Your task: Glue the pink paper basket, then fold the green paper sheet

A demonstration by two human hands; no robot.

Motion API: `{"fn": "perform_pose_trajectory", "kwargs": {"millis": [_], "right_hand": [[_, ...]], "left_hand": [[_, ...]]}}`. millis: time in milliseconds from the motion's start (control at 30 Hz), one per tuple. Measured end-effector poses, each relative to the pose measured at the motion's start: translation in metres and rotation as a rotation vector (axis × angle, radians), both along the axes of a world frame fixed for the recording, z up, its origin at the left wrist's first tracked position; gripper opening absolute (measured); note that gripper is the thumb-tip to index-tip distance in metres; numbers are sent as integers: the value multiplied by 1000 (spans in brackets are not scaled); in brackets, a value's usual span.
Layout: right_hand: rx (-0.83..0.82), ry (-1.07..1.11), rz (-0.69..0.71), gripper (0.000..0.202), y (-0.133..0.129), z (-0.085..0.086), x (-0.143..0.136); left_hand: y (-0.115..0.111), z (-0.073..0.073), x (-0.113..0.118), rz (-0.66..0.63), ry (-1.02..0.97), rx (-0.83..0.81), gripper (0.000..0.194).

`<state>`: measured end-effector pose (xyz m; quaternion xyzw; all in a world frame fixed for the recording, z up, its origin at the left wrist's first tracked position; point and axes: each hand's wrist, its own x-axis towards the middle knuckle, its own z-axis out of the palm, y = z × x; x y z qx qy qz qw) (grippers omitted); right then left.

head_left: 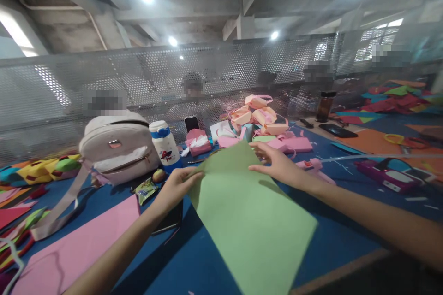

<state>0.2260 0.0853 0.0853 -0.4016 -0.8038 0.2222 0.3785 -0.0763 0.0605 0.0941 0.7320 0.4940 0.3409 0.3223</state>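
Note:
A light green sheet of paper (pixel 252 221) is tilted up above the blue table, its near corner running past the bottom of the view. My left hand (pixel 182 186) pinches the sheet's far left edge between thumb and fingers. At its far right edge is my right hand (pixel 275 163), with thumb and fingers spread apart and the tips at the paper. Under my left forearm lies a dark phone (pixel 171 218), partly hidden. A pink sheet (pixel 86 244) lies flat to the left of that arm.
A pale backpack (pixel 119 147) and a white-and-blue bottle (pixel 166 147) stand behind my left hand. Folded pink and peach paper pieces (pixel 265 115) are heaped at the back. A pink glue gun (pixel 316 168) lies right. A perforated metal screen (pixel 214 64) crosses behind, with people beyond.

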Motion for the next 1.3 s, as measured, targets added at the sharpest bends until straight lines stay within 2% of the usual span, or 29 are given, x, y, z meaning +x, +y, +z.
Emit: {"fn": "perform_pose_trajectory", "kwargs": {"millis": [67,100,200,267,300,400,500,567,633,700,800,867,967,1033,1100,1200,1300], "right_hand": [[-65,-44,15,58,-2,-7,12],[-76,-119,19,51,-4,-10,17],[-50,-324,-31,27,-11,-14,28],[-15,-360,-72,24,-15,-10,32],[16,-389,-70,26,-18,-8,33],[178,-579,15,39,-22,-2,28],[393,-790,100,48,-28,-10,14],[501,-867,122,46,-35,-20,5],[542,-914,127,44,-44,-30,-2],[500,-911,161,41,-54,-33,-3],[354,-756,287,31,-61,-29,5],[267,-634,333,37,-60,-25,13],[159,-593,334,56,-52,-29,22],[72,-630,344,68,-46,-39,26],[11,-660,369,72,-41,-52,28],[19,-657,406,72,-34,-70,32],[83,-634,419,73,-30,-80,36]], "left_hand": [[-6,-5,-6,63,-88,-53,49],[-10,-11,-8,78,-122,-84,53],[-23,-36,-10,63,-174,-161,72],[-33,-54,-9,38,-170,-151,84],[-38,-61,-9,24,-142,-102,85],[-48,-67,-5,38,215,309,79],[-47,-56,7,97,655,699,84],[-42,-47,18,21,862,794,87],[-35,-44,29,-111,991,742,84],[-28,-45,36,-231,1045,612,81],[-21,-51,37,-385,1015,411,85],[-19,-55,33,-455,947,340,82],[-21,-59,25,-493,839,329,71],[-23,-62,21,-502,799,335,71],[-25,-64,19,-508,776,333,70],[-26,-68,18,-510,759,326,64],[-25,-72,19,-499,772,319,55]]}}
